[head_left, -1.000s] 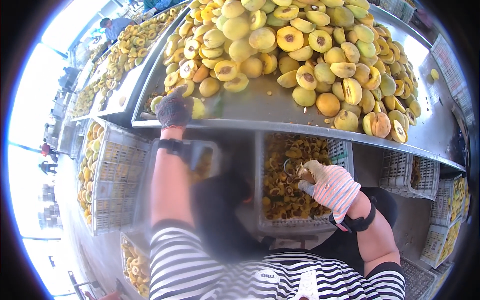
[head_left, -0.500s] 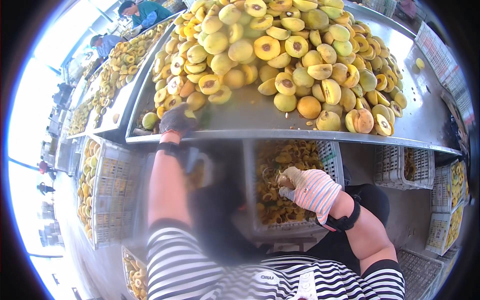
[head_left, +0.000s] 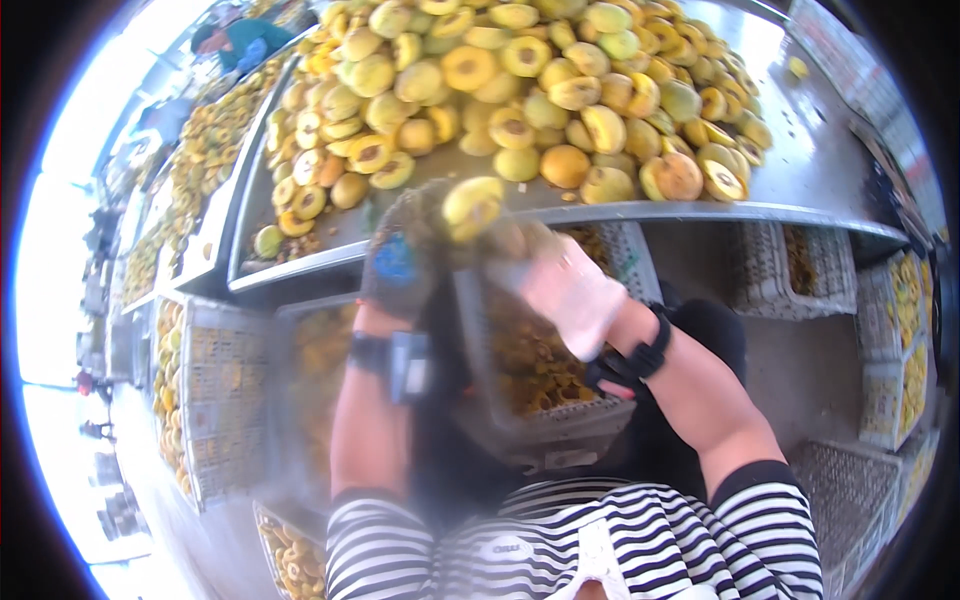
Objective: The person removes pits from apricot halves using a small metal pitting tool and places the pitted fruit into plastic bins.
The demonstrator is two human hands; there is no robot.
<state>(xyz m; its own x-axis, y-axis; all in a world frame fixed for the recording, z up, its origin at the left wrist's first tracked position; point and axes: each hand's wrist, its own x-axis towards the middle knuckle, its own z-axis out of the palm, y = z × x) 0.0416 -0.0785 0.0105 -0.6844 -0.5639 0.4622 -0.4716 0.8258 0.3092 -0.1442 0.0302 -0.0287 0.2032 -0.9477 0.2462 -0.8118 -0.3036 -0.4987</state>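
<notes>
A yellow peach half (head_left: pixel 472 207) is between my hands, in front of the metal table's near edge. My left hand (head_left: pixel 398 250), in a dark glove with a blue patch, has its fingers at the fruit and seems to hold it, though motion blurs them. From the right, my right hand (head_left: pixel 565 290), in a pale glove, reaches to the fruit's lower right side. Its fingers are smeared, so their grip does not show. Beyond both hands lies a large heap of yellow peaches (head_left: pixel 575 95), many of them cut halves with brown centres.
Below the table edge (head_left: pixel 660 210) stands a crate of cut fruit pieces (head_left: pixel 545 375). White crates (head_left: pixel 230 400) stand at left, and more crates (head_left: pixel 795 275) at right. Another table of fruit (head_left: pixel 215 145) and a person in green (head_left: pixel 250 42) are at the far left.
My left hand has come back from the table and moved right with a peach half. My right hand has risen from over the crate to meet it. The whole view has shifted slightly.
</notes>
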